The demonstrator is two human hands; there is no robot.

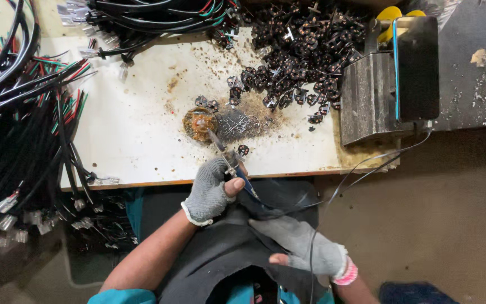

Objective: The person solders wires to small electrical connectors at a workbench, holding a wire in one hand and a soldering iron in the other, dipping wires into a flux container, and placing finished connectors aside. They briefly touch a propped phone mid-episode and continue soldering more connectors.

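My left hand [209,194], in a grey glove, is at the table's front edge with thumb and fingers pinched on a small metal-and-black part [230,163]. A soldering iron [247,188] with a dark blue handle crosses those fingertips. Its thin tip [216,141] points at a brown, crusted lump [199,124] on the white tabletop [142,129]. My gloved right hand [302,247] lies over my lap and closes on the rear of the iron's handle, where a thin black cable [361,169] leaves to the right. One loose black part [243,150] lies just beyond my left fingers.
A big heap of small black parts [299,50] covers the table's far middle. Bundles of black, red and green wires [23,124] with white plugs hang over the left side. A grey metal block [369,98] with a dark device [417,67] stands at the right.
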